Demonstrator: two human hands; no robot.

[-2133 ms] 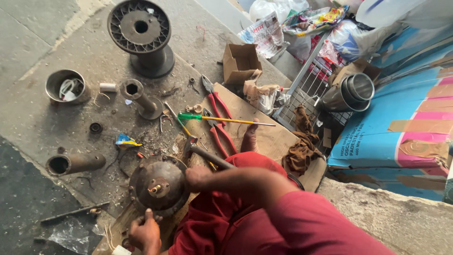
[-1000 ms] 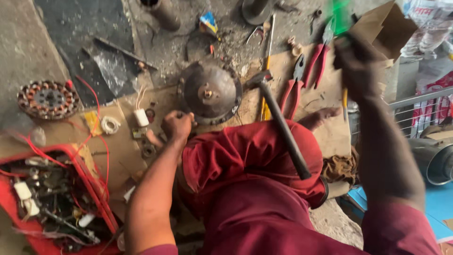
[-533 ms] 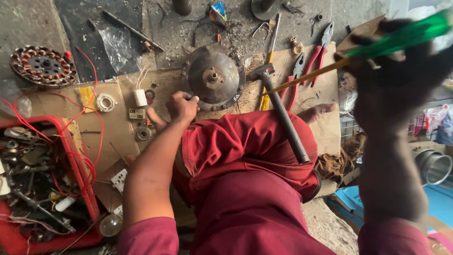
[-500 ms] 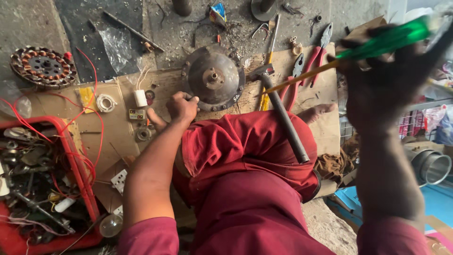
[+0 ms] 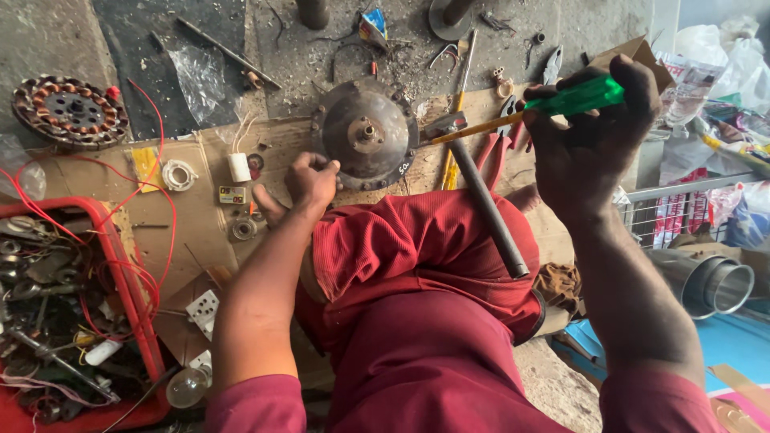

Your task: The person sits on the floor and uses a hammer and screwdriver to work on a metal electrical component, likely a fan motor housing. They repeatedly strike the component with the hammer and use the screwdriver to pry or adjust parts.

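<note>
The right hand (image 5: 589, 148) is closed around the translucent green handle of a long screwdriver with a yellow shaft (image 5: 521, 115), raised above the work with the shaft slanting down and left toward the rim of a round, dull grey metal motor housing with a stub shaft at its centre (image 5: 366, 132); the left hand (image 5: 311, 180) is curled at the housing's lower left edge, fingers on its rim; the housing is dusty, ringed with bolt heads, and lies on a sheet of brown cardboard (image 5: 200, 216) just beyond the red-clothed knee (image 5: 401, 240); a hammer with a dark steel handle (image 5: 481, 196) lies across that knee, its head near the housing; red-handled pliers (image 5: 496, 144) lie just beside it; a copper-wound stator ring (image 5: 70, 111) sits well to the left; a red plastic crate of wires and parts (image 5: 120, 273) is cut off by the left edge; the screwdriver's tip is hard to make out against the hammer head.
</note>
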